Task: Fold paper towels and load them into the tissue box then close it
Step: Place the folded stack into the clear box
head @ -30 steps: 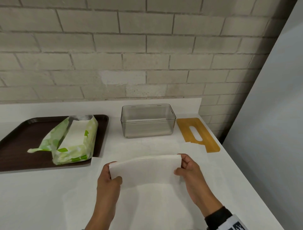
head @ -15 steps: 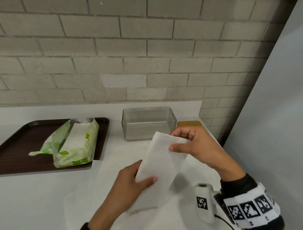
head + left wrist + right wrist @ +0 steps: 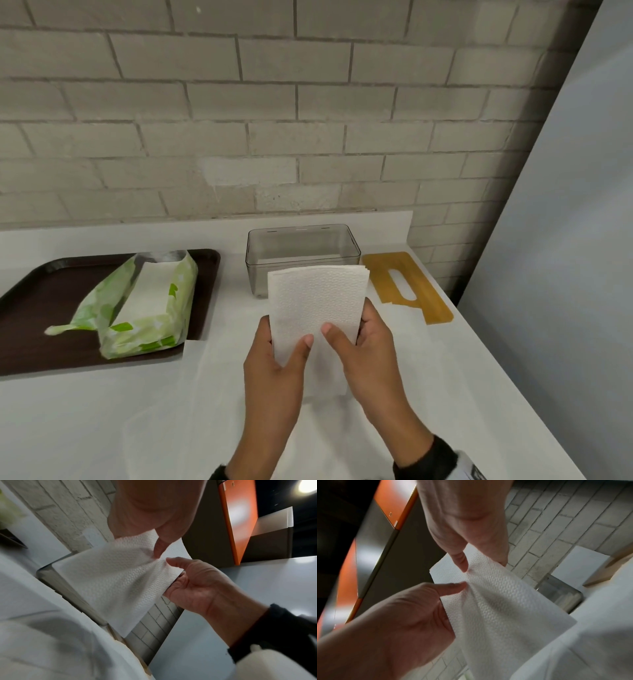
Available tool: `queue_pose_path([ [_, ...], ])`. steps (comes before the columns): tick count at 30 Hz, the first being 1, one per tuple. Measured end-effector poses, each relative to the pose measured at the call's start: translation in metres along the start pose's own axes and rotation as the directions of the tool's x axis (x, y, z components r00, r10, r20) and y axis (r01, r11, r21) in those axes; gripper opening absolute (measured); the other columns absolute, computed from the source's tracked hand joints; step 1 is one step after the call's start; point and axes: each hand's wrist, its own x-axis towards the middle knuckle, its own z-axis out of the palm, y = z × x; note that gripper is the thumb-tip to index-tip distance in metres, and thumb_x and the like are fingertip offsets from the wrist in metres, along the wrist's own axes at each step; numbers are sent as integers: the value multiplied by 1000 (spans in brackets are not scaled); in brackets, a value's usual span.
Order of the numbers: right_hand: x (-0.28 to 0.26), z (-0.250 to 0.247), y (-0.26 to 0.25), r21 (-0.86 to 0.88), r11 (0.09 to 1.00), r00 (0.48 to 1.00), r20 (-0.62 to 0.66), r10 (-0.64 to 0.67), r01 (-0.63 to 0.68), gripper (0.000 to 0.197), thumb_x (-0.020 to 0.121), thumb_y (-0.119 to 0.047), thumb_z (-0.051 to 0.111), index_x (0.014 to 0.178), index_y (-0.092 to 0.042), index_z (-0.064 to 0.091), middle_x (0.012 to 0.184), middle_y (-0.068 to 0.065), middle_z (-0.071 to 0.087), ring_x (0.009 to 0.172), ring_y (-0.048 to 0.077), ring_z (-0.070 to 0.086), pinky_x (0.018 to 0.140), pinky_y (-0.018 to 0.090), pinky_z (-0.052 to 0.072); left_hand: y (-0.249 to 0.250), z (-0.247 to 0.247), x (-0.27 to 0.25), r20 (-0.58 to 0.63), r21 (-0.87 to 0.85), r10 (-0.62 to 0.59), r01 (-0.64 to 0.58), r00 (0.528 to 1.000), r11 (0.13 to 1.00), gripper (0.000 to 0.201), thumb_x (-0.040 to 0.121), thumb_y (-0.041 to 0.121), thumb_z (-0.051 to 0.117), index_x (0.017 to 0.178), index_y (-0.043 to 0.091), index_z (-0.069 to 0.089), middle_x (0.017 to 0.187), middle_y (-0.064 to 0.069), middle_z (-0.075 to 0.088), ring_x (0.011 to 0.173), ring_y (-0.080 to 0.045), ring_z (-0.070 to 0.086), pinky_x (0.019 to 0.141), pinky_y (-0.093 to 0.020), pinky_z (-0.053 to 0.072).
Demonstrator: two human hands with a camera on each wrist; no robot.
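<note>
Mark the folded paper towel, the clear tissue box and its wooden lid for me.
folded paper towel (image 3: 315, 298), head view, on its embossed front face above the thumbs.
clear tissue box (image 3: 294, 246), head view, on its transparent back wall.
wooden lid (image 3: 421, 284), head view, on the bare wood right of the slot.

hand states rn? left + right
Left hand: holding the folded paper towel, thumb on top.
Right hand: holding the same towel's other side.
</note>
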Motion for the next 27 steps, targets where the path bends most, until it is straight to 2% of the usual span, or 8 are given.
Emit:
queue_pose_path([
  [4,-7,3,10,-80,996,999,8,33,-32,36,88,-13,62,100,-43,45,104,-24,56,91,-8,58,68,5,48,-8,0,-2,31,30,-49,48,998,998,38,84,10,69,112,28,51,101,17,61,91,-2,60,62,-2,47],
  [10,-9,1,12,-38,999,1000,-10,22,-22,35,87,-8,61,102,-38,49,102,-19,61,92,-5,61,69,10,50,-11,-3,-6,48,2,-14,14,999,1000,36,85,4,65,105,31,52,97,14,63,86,-3,63,61,-2,45],
  [13,-11,2,20,-150,983,991,68,114,-103,41,85,-8,64,108,-38,47,105,-14,60,93,-1,59,67,7,48,-19,-5,-6,51,-14,-60,61,997,998,33,85,7,66,101,33,55,96,13,66,88,-5,65,61,-9,47],
  [15,-10,3,24,-231,962,977,122,177,-145,41,84,-8,64,107,-38,48,102,-16,61,91,1,60,67,7,48,-19,-8,-1,-14,-44,-77,76,997,996,29,86,8,66,107,27,59,99,10,67,93,-11,65,67,-16,47],
  [18,-13,4,25,-255,953,955,202,219,-165,33,83,-8,64,102,-34,55,102,-12,66,91,3,63,73,11,51,-11,-18,14,-132,-88,-39,27,991,996,31,86,11,67,110,28,57,99,15,64,95,-7,61,75,-25,46],
  [22,-7,0,22,-365,919,898,340,281,-149,31,80,1,62,82,-29,57,80,-9,62,66,1,58,61,13,45,-5,-39,34,-198,-112,-23,1,980,994,36,85,11,67,118,23,59,104,15,65,98,-13,63,87,-34,48],
  [25,34,-28,37,-479,852,933,160,322,-212,33,78,10,52,74,-23,59,77,4,60,61,14,56,60,24,46,-10,-54,35,-190,-97,-51,33,980,995,36,85,11,68,119,19,59,104,7,67,98,-19,63,88,-37,49],
  [27,67,-51,49,-667,701,935,19,355,-252,19,85,3,49,80,-14,58,81,3,56,70,18,56,59,23,44,-14,-60,31,-171,-75,-73,61,983,995,34,84,10,69,116,16,61,104,1,67,96,-21,64,85,-35,48],
])
